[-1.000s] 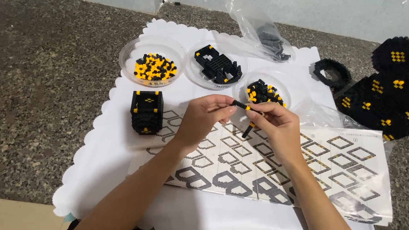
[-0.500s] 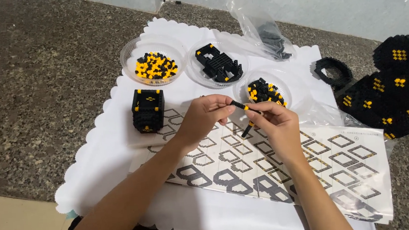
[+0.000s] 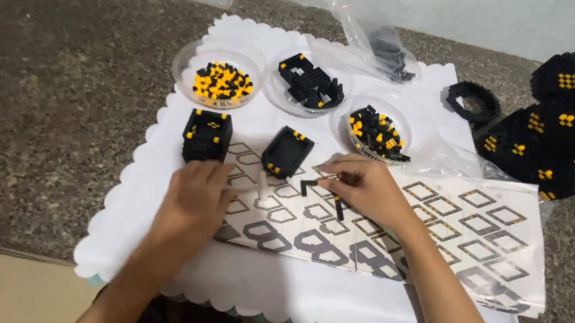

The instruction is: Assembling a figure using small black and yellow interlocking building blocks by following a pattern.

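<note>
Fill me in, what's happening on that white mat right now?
A person is building with tiny black and yellow bricks over a printed instruction sheet. The right hand pinches a small black L-shaped brick piece, while the left hand rests on the sheet just below a black cube-like brick assembly. A flat black tray-shaped assembly sits between the hands, and three clear plastic dishes of loose bricks stand behind.

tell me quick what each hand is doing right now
Left hand: palm down on the instruction sheet, holding nothing visible.
Right hand: fingers pinched on a small black brick piece.
</note>
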